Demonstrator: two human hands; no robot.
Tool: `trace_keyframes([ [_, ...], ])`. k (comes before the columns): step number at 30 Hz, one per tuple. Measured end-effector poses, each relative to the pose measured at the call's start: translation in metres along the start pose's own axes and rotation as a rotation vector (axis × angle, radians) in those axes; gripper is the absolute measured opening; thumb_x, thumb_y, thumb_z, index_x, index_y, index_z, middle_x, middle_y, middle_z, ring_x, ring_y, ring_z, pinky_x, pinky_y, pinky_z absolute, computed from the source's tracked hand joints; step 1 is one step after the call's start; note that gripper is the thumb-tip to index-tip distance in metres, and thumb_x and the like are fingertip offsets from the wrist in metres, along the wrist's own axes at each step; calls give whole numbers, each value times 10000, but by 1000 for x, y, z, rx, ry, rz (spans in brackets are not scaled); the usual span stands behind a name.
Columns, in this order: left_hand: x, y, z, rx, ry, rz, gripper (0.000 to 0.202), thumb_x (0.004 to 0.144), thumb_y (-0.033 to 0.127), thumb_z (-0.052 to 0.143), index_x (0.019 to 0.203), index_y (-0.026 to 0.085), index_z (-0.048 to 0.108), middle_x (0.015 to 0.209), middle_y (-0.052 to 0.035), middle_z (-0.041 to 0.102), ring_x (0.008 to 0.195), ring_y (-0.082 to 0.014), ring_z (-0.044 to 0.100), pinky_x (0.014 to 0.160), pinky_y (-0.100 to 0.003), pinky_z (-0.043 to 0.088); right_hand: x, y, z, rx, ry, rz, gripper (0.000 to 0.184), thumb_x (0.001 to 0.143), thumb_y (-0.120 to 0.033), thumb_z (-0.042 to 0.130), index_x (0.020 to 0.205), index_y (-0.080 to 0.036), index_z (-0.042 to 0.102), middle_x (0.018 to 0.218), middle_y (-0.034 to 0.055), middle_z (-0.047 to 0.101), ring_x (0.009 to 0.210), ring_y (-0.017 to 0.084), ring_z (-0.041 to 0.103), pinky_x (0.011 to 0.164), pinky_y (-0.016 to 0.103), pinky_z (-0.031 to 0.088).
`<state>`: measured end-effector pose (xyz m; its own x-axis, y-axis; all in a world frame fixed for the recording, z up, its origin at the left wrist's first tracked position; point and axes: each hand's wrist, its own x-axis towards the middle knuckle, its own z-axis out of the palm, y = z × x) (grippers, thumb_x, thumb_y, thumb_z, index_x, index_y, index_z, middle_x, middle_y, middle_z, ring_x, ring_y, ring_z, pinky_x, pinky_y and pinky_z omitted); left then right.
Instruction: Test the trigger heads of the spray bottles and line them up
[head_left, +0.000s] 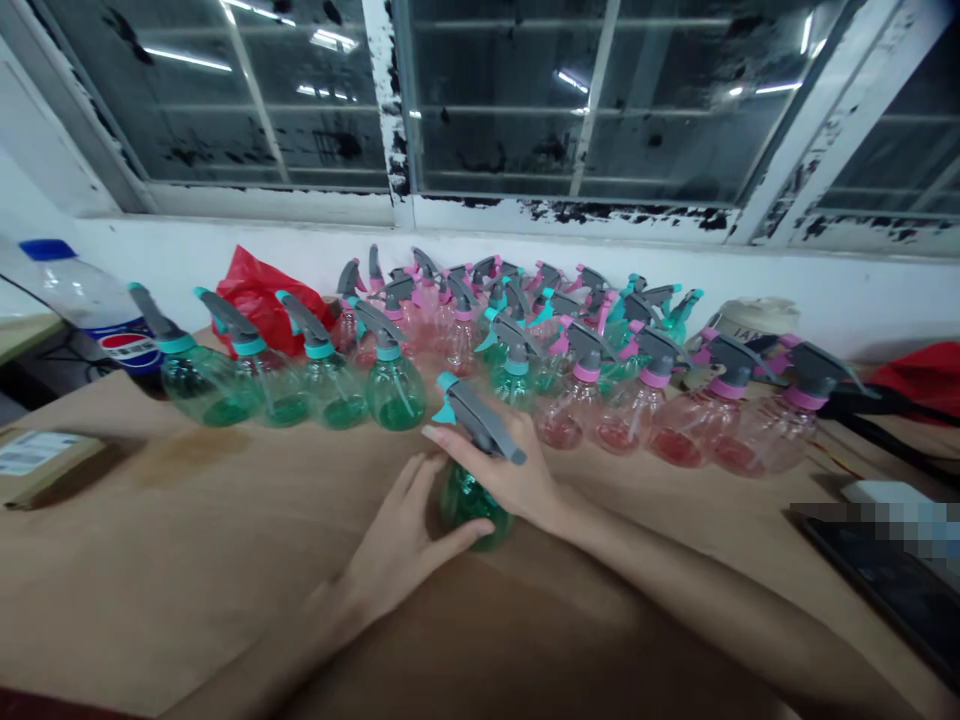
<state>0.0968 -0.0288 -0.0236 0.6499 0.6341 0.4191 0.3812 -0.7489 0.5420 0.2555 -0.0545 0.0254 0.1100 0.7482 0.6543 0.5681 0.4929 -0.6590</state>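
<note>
A green plastic spray bottle [469,503] with a grey and teal trigger head [480,418] stands on the brown table [187,560] in front of me. My left hand [401,545] wraps round the bottle's lower body from the left. My right hand [499,470] grips the neck and trigger head from the right. Behind them stand rows of finished spray bottles: green ones [330,385] at the left and centre, pink ones [675,420] at the right.
A large Pepsi bottle [90,305] lies at the far left, a red plastic bag [255,285] behind the green bottles. A small cardboard box [41,460] sits at the left edge. A dark tablet [892,590] and red cloth [919,375] are at the right. A window wall runs behind.
</note>
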Motion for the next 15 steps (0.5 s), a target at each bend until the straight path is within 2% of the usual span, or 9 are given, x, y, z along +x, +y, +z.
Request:
trace_keyframes([
  [3, 2, -11, -13, 91, 22, -4, 594, 870, 540, 575, 1338, 246, 358, 1309, -104, 500, 1221, -314, 472, 998, -500, 388, 10, 0, 6, -130, -11, -34, 451, 751, -542, 646, 1060, -215, 622, 1072, 72, 678, 1039, 228, 616, 885, 362, 488],
  [6, 6, -22, -21, 141, 66, 23, 524, 902, 573, 502, 1291, 236, 401, 1220, -95, 529, 1166, -297, 504, 977, -480, 405, 16, -1, -2, -271, -56, -29, 649, 684, -655, 638, 1128, -184, 601, 1134, 107, 649, 1075, 274, 592, 898, 408, 475],
  [10, 22, -33, -28, 281, 138, 61, 533, 892, 567, 529, 1278, 206, 460, 1162, -97, 519, 1110, -283, 515, 973, -452, 407, 26, -5, -32, -496, 41, 20, 569, 744, -681, 557, 1004, -186, 658, 1014, 99, 675, 1004, 282, 599, 836, 416, 473],
  [12, 32, -36, -31, 374, 91, 41, 541, 876, 556, 564, 1275, 203, 477, 1115, -86, 543, 1078, -281, 529, 952, -443, 424, 37, -6, -48, -659, 140, -46, 559, 785, -662, 524, 980, -158, 666, 999, 114, 674, 1011, 297, 580, 871, 425, 441],
  [15, 48, -36, -33, 452, 52, 20, 545, 880, 526, 574, 1280, 170, 473, 1106, -99, 571, 1068, -293, 543, 926, -434, 439, 59, -1, -64, -893, 168, -101, 481, 852, -563, 505, 1028, -141, 655, 1039, 128, 677, 1018, 317, 572, 905, 462, 386],
])
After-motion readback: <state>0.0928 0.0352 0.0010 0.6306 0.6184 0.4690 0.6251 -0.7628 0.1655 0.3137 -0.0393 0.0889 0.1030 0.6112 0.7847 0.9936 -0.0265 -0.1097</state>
